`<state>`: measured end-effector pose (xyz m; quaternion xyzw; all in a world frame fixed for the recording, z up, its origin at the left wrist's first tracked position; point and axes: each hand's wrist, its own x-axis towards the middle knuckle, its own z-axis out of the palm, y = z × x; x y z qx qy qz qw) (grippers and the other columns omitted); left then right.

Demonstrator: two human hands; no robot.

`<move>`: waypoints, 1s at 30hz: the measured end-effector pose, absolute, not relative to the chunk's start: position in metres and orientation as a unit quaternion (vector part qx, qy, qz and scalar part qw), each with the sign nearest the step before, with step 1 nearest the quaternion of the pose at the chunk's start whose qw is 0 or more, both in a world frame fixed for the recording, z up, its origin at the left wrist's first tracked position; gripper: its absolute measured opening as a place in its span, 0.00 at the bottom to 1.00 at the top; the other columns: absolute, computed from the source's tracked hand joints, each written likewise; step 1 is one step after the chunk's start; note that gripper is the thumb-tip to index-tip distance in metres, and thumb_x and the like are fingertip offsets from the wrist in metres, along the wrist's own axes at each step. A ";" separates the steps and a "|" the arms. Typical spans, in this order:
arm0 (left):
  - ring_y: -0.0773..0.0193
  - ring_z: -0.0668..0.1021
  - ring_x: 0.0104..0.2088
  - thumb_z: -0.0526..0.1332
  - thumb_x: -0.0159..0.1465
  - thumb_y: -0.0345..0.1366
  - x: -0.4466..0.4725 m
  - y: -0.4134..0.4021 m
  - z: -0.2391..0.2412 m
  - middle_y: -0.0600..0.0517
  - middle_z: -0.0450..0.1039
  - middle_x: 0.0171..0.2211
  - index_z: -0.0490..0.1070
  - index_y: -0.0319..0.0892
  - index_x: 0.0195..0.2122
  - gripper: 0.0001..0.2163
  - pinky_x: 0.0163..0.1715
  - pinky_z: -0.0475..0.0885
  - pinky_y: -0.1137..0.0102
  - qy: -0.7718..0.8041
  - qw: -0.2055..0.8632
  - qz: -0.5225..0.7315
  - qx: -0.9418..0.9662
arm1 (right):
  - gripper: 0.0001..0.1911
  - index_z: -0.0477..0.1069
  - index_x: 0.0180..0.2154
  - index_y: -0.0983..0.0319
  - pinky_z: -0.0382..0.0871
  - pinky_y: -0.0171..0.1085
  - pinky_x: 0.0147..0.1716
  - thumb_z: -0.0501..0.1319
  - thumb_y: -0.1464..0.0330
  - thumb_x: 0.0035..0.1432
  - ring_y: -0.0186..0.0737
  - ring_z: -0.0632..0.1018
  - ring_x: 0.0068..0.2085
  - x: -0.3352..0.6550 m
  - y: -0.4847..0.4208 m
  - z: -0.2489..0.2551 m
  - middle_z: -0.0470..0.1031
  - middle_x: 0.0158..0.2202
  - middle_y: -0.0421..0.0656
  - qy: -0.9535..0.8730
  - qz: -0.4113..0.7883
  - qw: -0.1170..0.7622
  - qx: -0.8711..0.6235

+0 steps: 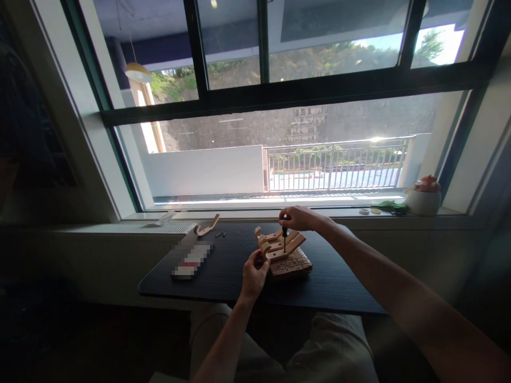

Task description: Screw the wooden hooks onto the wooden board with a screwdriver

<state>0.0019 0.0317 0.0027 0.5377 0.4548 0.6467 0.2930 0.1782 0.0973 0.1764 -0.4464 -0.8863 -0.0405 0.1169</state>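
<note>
My right hand (299,218) is closed around the handle of a screwdriver (285,234), which stands upright. Its tip meets the nearest of several curved wooden hooks (285,253), a pale piece with small dark holes. These hooks lie side by side on a brown wooden block (293,267) with a rough, carved-looking face. My left hand (254,271) pinches the curled front end of the nearest hook, steadying it at the block's left side. Part of the left fingers is hidden behind the hook.
A loose wooden hook (207,229) and small screws (221,234) lie on the dark table (231,282) at the back left. Closer in is a blurred-out box (192,261). On the windowsill stand a white pot with an orange top (423,197) and green leaves (389,206).
</note>
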 end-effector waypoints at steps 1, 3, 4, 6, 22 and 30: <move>0.63 0.77 0.34 0.64 0.52 0.34 0.002 0.032 0.002 0.48 0.76 0.38 0.72 0.39 0.42 0.16 0.35 0.72 0.71 0.454 0.293 0.649 0.536 | 0.14 0.74 0.41 0.57 0.57 0.32 0.27 0.56 0.60 0.55 0.36 0.74 0.32 0.178 0.097 0.176 0.77 0.36 0.42 -0.888 -0.040 0.114 -0.443; 0.63 0.77 0.34 0.64 0.52 0.34 0.002 0.033 0.002 0.48 0.77 0.38 0.72 0.39 0.42 0.16 0.35 0.72 0.71 0.451 0.292 0.652 0.535 | 0.13 0.74 0.40 0.57 0.57 0.31 0.27 0.56 0.62 0.55 0.35 0.74 0.32 0.177 0.096 0.175 0.77 0.36 0.41 -0.892 -0.037 0.109 -0.438; 0.63 0.77 0.34 0.64 0.52 0.34 0.002 0.033 0.001 0.48 0.77 0.38 0.72 0.39 0.42 0.16 0.35 0.73 0.71 0.450 0.291 0.651 0.537 | 0.13 0.74 0.40 0.58 0.57 0.31 0.27 0.56 0.62 0.56 0.35 0.74 0.32 0.177 0.096 0.174 0.77 0.35 0.41 -0.893 -0.035 0.107 -0.437; 0.63 0.77 0.34 0.64 0.52 0.34 0.002 0.034 0.000 0.48 0.76 0.38 0.72 0.39 0.43 0.16 0.35 0.73 0.71 0.450 0.290 0.650 0.539 | 0.14 0.74 0.39 0.60 0.57 0.31 0.27 0.55 0.61 0.56 0.34 0.73 0.31 0.177 0.096 0.172 0.77 0.34 0.42 -0.891 -0.035 0.107 -0.440; 0.64 0.77 0.34 0.64 0.52 0.34 0.002 0.033 0.002 0.48 0.77 0.38 0.73 0.40 0.42 0.15 0.35 0.72 0.71 0.451 0.294 0.650 0.536 | 0.14 0.74 0.41 0.57 0.58 0.32 0.28 0.56 0.60 0.55 0.37 0.74 0.33 0.175 0.093 0.179 0.77 0.37 0.42 -0.890 -0.053 0.092 -0.443; 0.63 0.77 0.33 0.64 0.53 0.35 0.001 0.036 -0.004 0.47 0.76 0.39 0.72 0.39 0.43 0.16 0.35 0.73 0.70 0.448 0.292 0.649 0.541 | 0.16 0.75 0.37 0.61 0.58 0.32 0.26 0.55 0.59 0.56 0.37 0.74 0.31 0.173 0.091 0.176 0.77 0.33 0.44 -0.888 -0.064 0.086 -0.447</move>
